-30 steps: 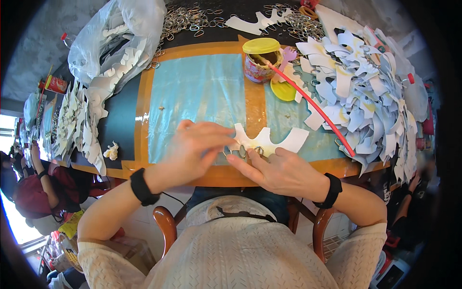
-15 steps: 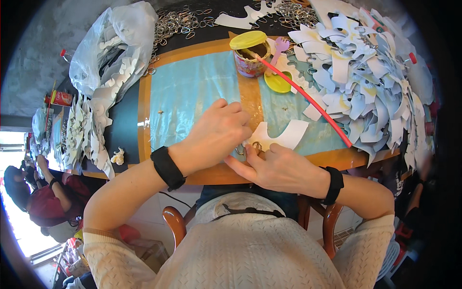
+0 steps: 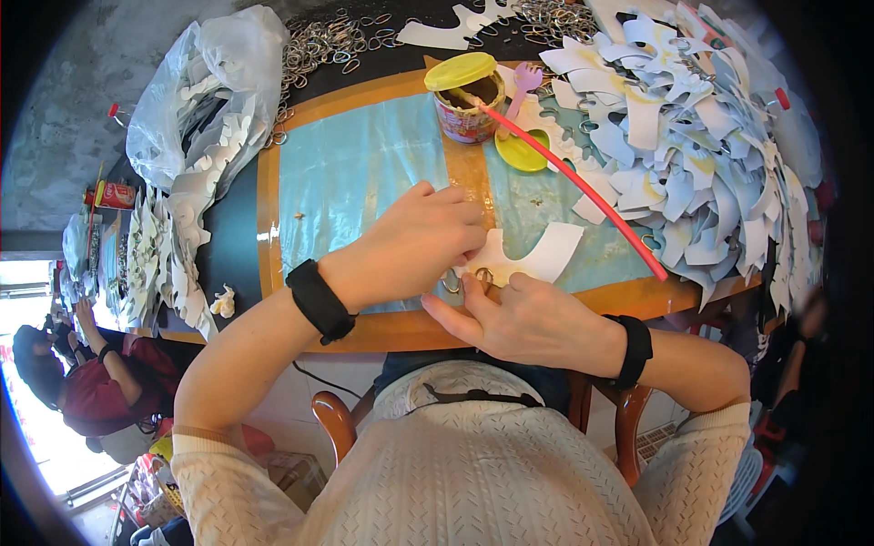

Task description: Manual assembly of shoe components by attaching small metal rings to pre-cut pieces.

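Note:
A curved white cut-out piece (image 3: 553, 253) of flat sheet material lies at the near edge of the blue-covered work surface. My left hand (image 3: 423, 235) is closed over its left end, with the fingertips mostly hidden behind the knuckles. From the right, my right hand (image 3: 537, 318) pinches the piece's near edge, one finger reaching out to the left. A metal ring (image 3: 484, 275) shows beside the right fingertips. Another silvery ring (image 3: 451, 282) peeks out between the two hands, partly covered.
An open tub (image 3: 469, 118) with a yellow lid holds a red stick (image 3: 583, 187). Nearby are a purple fork (image 3: 524, 82) and a yellow lid (image 3: 523, 151). White cut-outs (image 3: 692, 155) pile at right; a plastic bag (image 3: 196, 91) stands left. Metal rings (image 3: 319, 50) lie behind.
The view has shifted slightly. Both hands stay at the white piece, with the left hand a little further right over it.

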### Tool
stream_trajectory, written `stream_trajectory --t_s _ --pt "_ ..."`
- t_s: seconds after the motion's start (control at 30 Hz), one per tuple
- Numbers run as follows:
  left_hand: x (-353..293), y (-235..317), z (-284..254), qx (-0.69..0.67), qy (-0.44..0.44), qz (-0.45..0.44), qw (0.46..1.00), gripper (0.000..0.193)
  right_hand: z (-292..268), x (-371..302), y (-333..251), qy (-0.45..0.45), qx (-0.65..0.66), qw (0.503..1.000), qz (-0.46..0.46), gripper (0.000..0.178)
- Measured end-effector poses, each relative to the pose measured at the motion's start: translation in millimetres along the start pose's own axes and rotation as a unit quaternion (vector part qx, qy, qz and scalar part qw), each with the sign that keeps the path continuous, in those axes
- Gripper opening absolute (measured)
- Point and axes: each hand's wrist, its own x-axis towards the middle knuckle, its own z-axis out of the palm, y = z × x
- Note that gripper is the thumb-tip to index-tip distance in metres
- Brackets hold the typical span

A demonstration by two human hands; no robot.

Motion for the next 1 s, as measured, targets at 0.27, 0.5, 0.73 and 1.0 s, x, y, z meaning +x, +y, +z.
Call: stream_trajectory --t_s 0.27,0.5,0.73,1.0 --pt "-1.9 0.5 -6.7 0.024 0.016 0.038 0.999 0.011 -0.2 1.7 0.7 -0.002 -0.018 1.000 -0.010 0.041" --pt "-6.9 -0.5 -3.2 0.043 0.036 0.053 0.997 0.009 -1.5 2.1 -0.3 -0.006 -0.016 1.000 -0.004 0.040" --pt "-5.3 -0.9 3.0 0.005 0.025 0.004 1.000 0.009 -0.3 1.1 -2.4 -0.008 -0.034 0.999 -0.010 0.041" --pt "-11.9 -0.7 5.9 -0.034 0.036 -0.011 0.999 0.009 1.3 1.0 -3.0 -0.007 -0.030 0.999 -0.009 0.041"
